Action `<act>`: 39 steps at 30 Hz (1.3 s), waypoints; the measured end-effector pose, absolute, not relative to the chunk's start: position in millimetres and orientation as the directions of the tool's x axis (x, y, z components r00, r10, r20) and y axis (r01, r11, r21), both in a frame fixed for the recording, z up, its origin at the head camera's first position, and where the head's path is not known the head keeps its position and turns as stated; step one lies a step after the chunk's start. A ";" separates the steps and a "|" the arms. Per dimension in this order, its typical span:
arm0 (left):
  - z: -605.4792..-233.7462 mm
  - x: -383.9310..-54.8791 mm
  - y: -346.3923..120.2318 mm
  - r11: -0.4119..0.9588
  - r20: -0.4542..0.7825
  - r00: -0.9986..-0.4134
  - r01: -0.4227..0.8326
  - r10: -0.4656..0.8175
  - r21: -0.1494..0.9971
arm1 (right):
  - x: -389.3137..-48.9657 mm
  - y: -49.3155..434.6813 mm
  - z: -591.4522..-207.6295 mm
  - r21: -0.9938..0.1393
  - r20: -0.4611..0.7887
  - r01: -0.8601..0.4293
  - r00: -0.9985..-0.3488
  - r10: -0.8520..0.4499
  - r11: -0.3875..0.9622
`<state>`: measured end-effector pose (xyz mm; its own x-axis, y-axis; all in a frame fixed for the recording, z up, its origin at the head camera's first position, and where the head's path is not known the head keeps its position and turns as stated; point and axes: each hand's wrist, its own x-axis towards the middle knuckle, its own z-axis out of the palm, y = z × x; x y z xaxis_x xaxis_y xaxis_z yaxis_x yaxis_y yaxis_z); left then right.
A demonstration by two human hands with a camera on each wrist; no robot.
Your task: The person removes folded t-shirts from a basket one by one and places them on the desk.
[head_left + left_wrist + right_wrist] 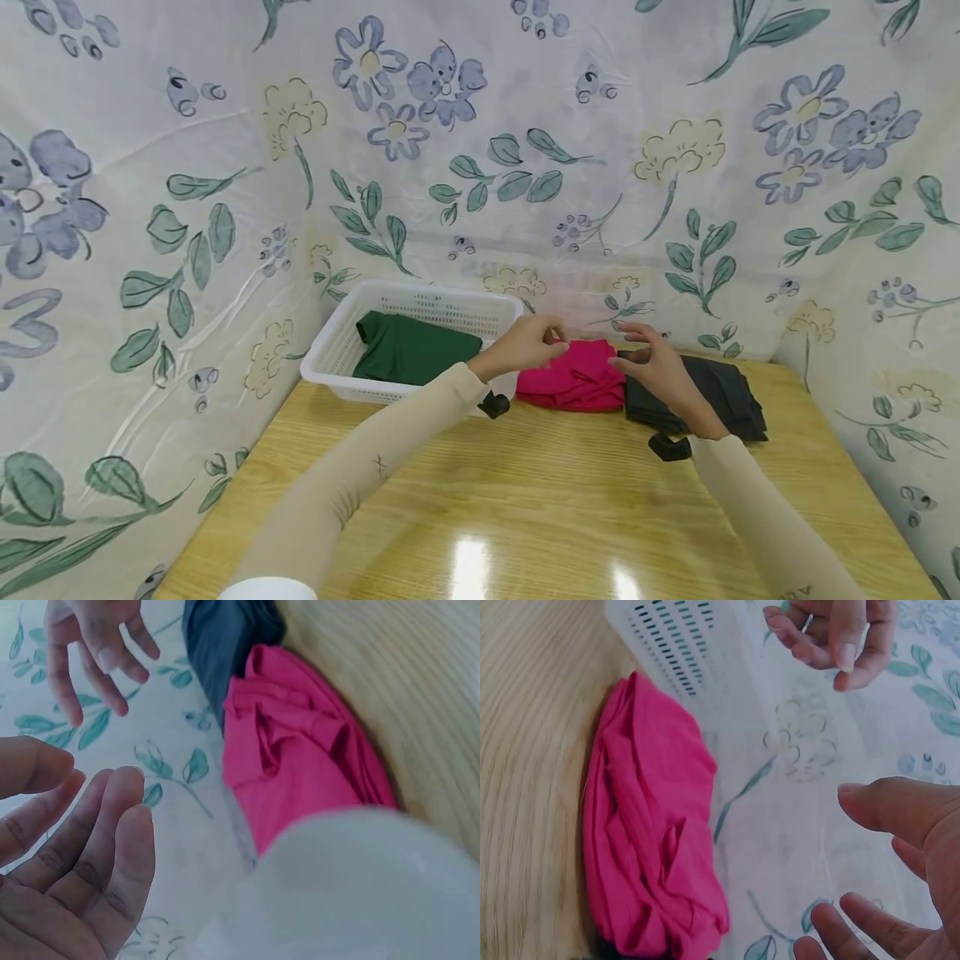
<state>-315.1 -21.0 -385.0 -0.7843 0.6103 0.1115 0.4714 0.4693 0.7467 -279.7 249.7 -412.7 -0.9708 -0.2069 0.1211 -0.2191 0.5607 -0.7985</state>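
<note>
Head: L hand (527, 340) & R hand (662, 372) raised nr pink cloth (573, 383), both w/ nothing in them. Pink cloth rumpled on surface (525, 492), betw. white basket (442, 294) (green cloth (420, 350) inside) and blk cloth (723, 396).

L wrist: L fingers loosely bent, gap betw. thumb & fingertips; no pinch. Pink cloth clear of fingers, creased, w/ blk cloth just beyond.

R wrist: R fingers & thumb spread apart, pink cloth off to one side, untouched. Basket wall just past its far end.

Step (judged): handling cloths, prob. betw. grips. Next move on pink cloth would call for lowering both hands, pinching an edge ea. side, sorting the loose folds.
</note>
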 end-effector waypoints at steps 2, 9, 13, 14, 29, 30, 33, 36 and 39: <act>-384.0 -316.7 -29.0 0.473 0.118 -0.793 0.468 0.598 0.747 | -280.4 243.9 -411.9 -0.802 0.130 -0.233 -0.967 -0.220 0.550; -375.2 -317.7 -56.6 0.459 0.140 -0.803 0.463 0.580 0.758 | -281.6 224.2 -411.8 -0.811 0.155 -0.278 -0.950 -0.270 0.515; -377.8 -321.1 -68.4 0.457 0.135 -0.819 0.439 0.557 0.774 | -283.3 212.4 -414.6 -0.799 0.171 -0.300 -0.944 -0.281 0.522; -379.1 -321.9 -70.9 0.460 0.132 -0.825 0.431 0.550 0.776 | -283.8 209.4 -415.5 -0.797 0.172 -0.304 -0.942 -0.287 0.522; -377.6 -330.5 -120.5 0.494 0.099 -0.893 0.332 0.439 0.804 | -287.5 161.4 -405.1 -0.850 0.183 -0.329 -0.917 -0.354 0.412; -377.6 -331.5 -124.0 0.499 0.096 -0.898 0.324 0.429 0.804 | -287.8 158.1 -404.9 -0.853 0.179 -0.326 -0.917 -0.357 0.407; -378.0 -333.1 -134.8 0.514 0.089 -0.911 0.306 0.403 0.801 | -288.8 148.7 -404.6 -0.855 0.179 -0.329 -0.912 -0.369 0.400; -380.5 -335.1 -147.0 0.531 0.091 -0.919 0.300 0.383 0.793 | -289.3 139.6 -404.8 -0.863 0.181 -0.333 -0.907 -0.381 0.381; -383.2 -337.0 -159.4 0.547 0.087 -0.927 0.288 0.364 0.786 | -288.7 130.6 -404.6 -0.865 0.183 -0.338 -0.901 -0.394 0.370</act>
<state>-337.0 -159.4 -383.2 -0.9273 0.3642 0.0867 0.2885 0.5475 0.7856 -288.7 130.6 -404.6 -0.9006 -0.3941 0.1834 -0.3382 0.3705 -0.8651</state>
